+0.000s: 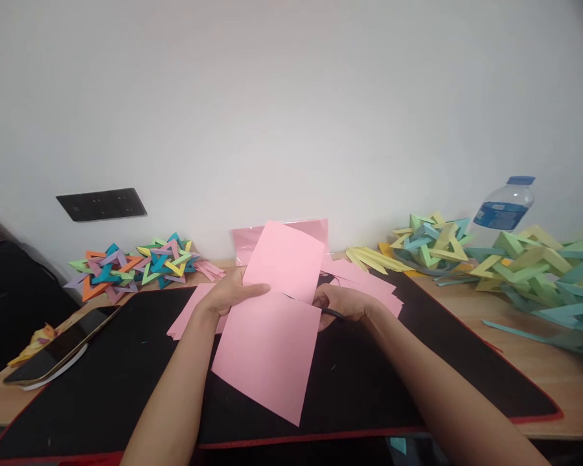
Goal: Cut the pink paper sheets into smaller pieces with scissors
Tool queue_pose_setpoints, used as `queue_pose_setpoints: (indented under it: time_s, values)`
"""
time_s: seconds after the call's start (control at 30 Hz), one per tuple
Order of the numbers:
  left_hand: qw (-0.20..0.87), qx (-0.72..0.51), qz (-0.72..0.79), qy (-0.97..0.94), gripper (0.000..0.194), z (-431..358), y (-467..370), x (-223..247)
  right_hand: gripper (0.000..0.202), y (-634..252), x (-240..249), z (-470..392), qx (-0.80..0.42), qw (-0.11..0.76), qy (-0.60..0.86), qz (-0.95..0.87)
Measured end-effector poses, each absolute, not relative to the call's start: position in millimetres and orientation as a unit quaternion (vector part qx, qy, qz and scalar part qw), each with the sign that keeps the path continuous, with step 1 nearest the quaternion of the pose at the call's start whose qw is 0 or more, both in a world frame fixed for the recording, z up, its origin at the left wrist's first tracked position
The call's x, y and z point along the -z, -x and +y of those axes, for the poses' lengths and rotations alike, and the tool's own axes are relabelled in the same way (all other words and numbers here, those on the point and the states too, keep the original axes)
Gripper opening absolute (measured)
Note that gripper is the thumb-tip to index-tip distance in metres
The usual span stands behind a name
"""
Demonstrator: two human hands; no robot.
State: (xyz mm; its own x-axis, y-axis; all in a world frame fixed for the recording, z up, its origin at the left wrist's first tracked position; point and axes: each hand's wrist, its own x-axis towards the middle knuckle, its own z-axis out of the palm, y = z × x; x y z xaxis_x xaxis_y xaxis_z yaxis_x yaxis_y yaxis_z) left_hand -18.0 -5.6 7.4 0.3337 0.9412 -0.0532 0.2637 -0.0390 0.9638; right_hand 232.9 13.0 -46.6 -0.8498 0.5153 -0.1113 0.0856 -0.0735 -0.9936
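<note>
The pink paper sheet [267, 353], slit from its right edge, is held above the black desk mat [364, 388]; the left hand [230, 292] pinches its left edge, seemingly to steady it. The right hand [342, 303] grasps black-handled scissors [333, 313] at the slit, between pink paper stacks [187, 317] set aside, apparently for working room.

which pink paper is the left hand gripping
The large pink paper sheet, slit from its right edge; the left pink stack, right pink stack and plastic-wrapped pink paper behind are unheld.
</note>
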Motion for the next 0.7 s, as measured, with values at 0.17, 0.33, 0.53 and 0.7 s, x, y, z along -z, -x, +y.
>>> queue_pose_setpoints:
  time_s: [0.17, 0.33, 0.53, 0.7]
  values:
    - [0.508, -0.405, 0.448, -0.614, 0.035, -2.5, 21.4, -7.9, 0.045, -232.9, 48.1, 14.2, -0.677, 0.191, 0.237, -0.670]
    - [0.495, -0.531, 0.424, -0.541, 0.037, 0.4, 10.2, -7.4, 0.040, -226.9, 52.1, 15.7, -0.674, 0.277, 0.235, -0.644]
    - [0.416, -0.735, 0.400, -0.356, 0.039, 11.5, 2.6, -5.5, 0.031, -223.8, 51.2, 16.9, -0.673, 0.401, 0.238, -0.574]
    - [0.449, -0.775, 0.274, -0.350, 0.035, 13.7, 4.3, -8.3, 0.043, -223.1, 49.0, 16.1, -0.711, 0.445, 0.220, -0.498]
